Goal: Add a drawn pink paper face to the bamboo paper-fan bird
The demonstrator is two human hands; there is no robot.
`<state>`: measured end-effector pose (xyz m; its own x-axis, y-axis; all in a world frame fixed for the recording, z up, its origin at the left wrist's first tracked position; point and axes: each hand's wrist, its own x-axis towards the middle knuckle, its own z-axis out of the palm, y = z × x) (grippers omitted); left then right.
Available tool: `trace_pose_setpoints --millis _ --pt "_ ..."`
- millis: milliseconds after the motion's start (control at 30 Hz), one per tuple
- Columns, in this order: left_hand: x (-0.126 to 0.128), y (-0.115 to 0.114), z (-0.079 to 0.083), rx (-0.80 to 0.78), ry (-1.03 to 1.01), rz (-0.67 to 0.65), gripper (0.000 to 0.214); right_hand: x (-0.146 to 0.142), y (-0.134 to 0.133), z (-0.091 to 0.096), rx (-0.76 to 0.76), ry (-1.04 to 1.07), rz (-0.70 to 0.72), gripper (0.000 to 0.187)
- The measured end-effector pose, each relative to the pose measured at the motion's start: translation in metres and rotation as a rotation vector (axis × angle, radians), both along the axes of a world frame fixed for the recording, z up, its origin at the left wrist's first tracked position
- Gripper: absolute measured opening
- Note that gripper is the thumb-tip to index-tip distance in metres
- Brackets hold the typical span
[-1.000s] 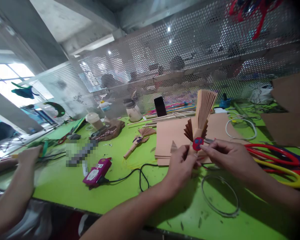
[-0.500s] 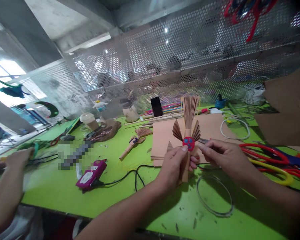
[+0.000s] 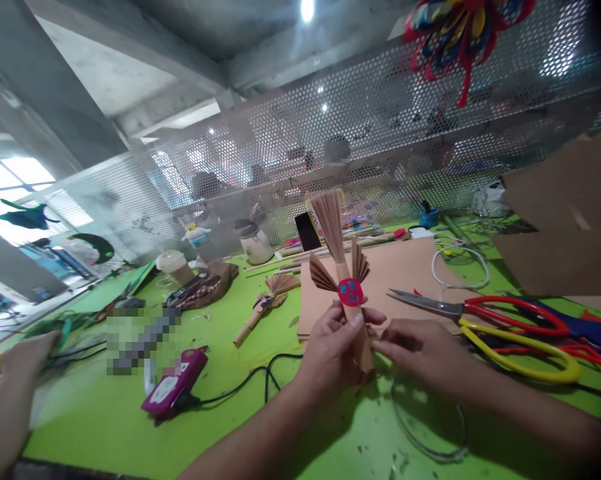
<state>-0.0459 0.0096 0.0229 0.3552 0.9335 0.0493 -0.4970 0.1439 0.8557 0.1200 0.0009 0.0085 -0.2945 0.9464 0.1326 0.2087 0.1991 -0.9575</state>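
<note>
My left hand (image 3: pixel 333 347) is wrapped round the tube of a brown paper doll (image 3: pixel 341 267), which stands tilted to the left. The doll has a tall pleated fan on top, two small pleated wings and a red round piece with blue marks. At its lower right side, my right hand (image 3: pixel 417 350) has thumb and forefinger pinched together against the tube; whatever lies between the fingertips is hidden. Scissors (image 3: pixel 463 310) with red and yellow handles lie just beyond my right hand. Under that hand is a ring of wire (image 3: pixel 430 450).
A second paper doll (image 3: pixel 260 310) lies left of a stack of brown paper (image 3: pixel 395 263). A purple box (image 3: pixel 177 387) with a black cable is at the front left. Another person's arm (image 3: pixel 17 387) rests at the left edge. A phone (image 3: pixel 307 232) stands behind.
The doll has moved left and now leans left in my left hand. My right hand has come down and left to the tube's lower part, uncovering the scissors. The view has shifted slightly.
</note>
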Motion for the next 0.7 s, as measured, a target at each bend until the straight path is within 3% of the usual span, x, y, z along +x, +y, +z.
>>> trace_pose_setpoints --millis 267,500,700 --pt "-0.001 -0.003 -0.002 0.054 -0.013 -0.107 0.028 -0.014 -0.013 -0.008 -0.170 0.153 0.212 0.027" --pt "-0.001 -0.004 -0.003 0.086 0.095 -0.110 0.036 -0.012 -0.013 -0.008 -0.231 0.236 0.254 0.030" --pt "0.004 -0.006 -0.002 0.053 0.136 -0.043 0.034 -0.009 -0.011 -0.007 -0.217 0.138 0.217 0.038"
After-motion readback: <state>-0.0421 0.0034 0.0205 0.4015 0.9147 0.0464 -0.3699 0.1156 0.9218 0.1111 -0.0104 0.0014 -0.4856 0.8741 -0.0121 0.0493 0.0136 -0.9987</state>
